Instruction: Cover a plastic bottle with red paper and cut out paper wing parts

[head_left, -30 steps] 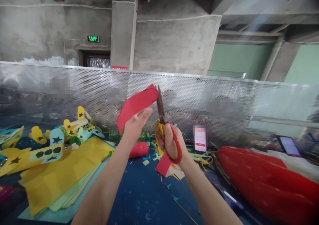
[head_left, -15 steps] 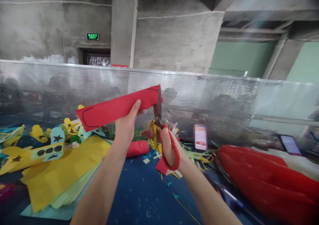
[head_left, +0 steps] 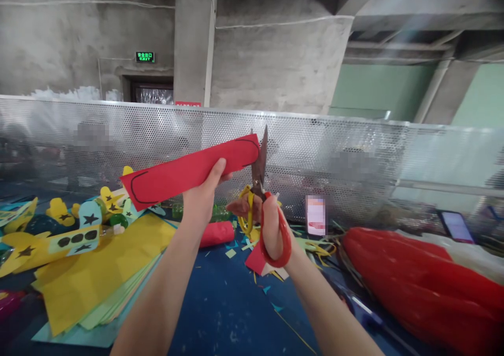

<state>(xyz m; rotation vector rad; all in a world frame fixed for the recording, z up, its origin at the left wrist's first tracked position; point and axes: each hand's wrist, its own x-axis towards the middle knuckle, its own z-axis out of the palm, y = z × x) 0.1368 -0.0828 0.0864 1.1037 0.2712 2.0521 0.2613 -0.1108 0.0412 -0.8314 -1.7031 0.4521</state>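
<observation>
My left hand point(head_left: 202, 196) pinches a long red paper strip point(head_left: 185, 173) and holds it up level at chest height. Black curved lines are drawn near both ends of the strip. My right hand point(head_left: 268, 222) grips red and yellow handled scissors point(head_left: 262, 198), blades pointing up. The blades sit at the strip's right end, beside the drawn curve there.
A stack of yellow and pale green paper sheets point(head_left: 94, 277) lies at the left on the blue table point(head_left: 224, 314). Cut-out shapes with black stars point(head_left: 79, 224) lie behind it. A red roll point(head_left: 214, 233), paper scraps, a phone point(head_left: 315, 217) and a large red bundle point(head_left: 425, 288) are nearby. A perforated metal screen point(head_left: 354, 156) closes the far side.
The red strip has swung from edge-on and bent to stretched out level. The scissors have shifted slightly right and now meet its right end.
</observation>
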